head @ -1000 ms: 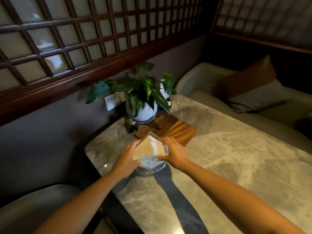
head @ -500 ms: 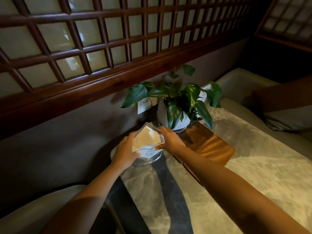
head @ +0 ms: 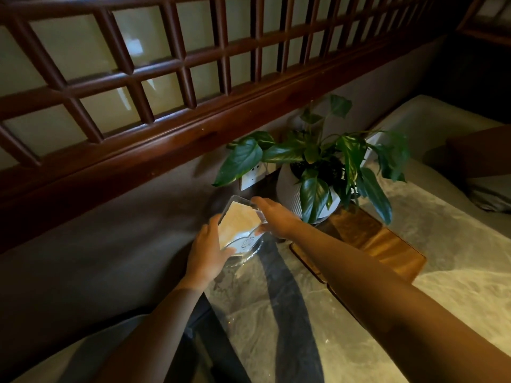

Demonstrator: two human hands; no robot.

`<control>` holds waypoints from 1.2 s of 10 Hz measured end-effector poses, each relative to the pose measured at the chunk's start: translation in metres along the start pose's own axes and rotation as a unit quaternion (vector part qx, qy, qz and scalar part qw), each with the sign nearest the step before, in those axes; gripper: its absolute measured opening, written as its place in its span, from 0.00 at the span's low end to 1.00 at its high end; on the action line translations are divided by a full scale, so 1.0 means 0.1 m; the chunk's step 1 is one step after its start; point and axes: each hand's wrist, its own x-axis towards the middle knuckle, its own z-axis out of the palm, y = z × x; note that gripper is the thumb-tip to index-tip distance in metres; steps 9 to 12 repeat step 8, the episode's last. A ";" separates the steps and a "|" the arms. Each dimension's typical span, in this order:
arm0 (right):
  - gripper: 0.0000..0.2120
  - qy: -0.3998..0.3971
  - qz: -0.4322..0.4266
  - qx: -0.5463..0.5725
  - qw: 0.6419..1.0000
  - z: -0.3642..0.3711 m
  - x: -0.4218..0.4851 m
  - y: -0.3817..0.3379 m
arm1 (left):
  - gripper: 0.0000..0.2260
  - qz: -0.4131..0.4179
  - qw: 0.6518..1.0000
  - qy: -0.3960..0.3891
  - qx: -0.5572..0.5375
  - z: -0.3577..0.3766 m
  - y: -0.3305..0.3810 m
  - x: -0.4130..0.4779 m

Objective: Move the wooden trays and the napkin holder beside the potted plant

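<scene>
Napkin holder (head: pixel 240 227) nearer potted plant (head: pixel 318 172)

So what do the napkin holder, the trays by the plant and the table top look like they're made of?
Napkin holder: clear, glossy, likely acrylic or glass; the pale napkins show through it. It is held between the left hand and right hand.
Trays: wood with warm orange-brown grain and a slight sheen.
Table top: polished marble-look stone, pale with a dark vein; possibly an imitation.

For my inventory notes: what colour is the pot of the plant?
White, with fine vertical ribs, seen in the head view: the pot.
</scene>
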 end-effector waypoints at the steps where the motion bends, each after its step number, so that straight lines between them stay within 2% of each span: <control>1: 0.37 -0.006 -0.002 0.018 1.000 -0.02 0.06 0.04 | 0.35 -0.006 1.000 -0.002 0.007 0.02 0.00 0.06; 3: 0.38 -0.011 -0.004 0.049 0.999 -0.04 0.09 0.06 | 0.35 -0.013 0.999 -0.007 0.048 0.04 0.00 0.13; 5: 0.41 -0.018 -0.010 0.042 0.999 -0.04 0.02 0.03 | 0.37 -0.004 0.991 -0.019 0.136 0.03 0.05 0.08; 7: 0.42 0.004 -0.018 0.009 1.000 -0.10 -0.27 0.00 | 0.50 0.008 0.977 -0.035 0.212 -0.03 0.17 -0.06; 8: 0.36 0.068 -0.020 0.043 0.997 -0.14 -0.50 0.00 | 0.45 0.065 0.970 0.023 0.234 -0.05 0.34 -0.14; 12: 0.36 0.068 -0.020 0.043 0.997 -0.14 -0.50 0.00 | 0.45 0.065 0.970 0.023 0.234 -0.05 0.34 -0.14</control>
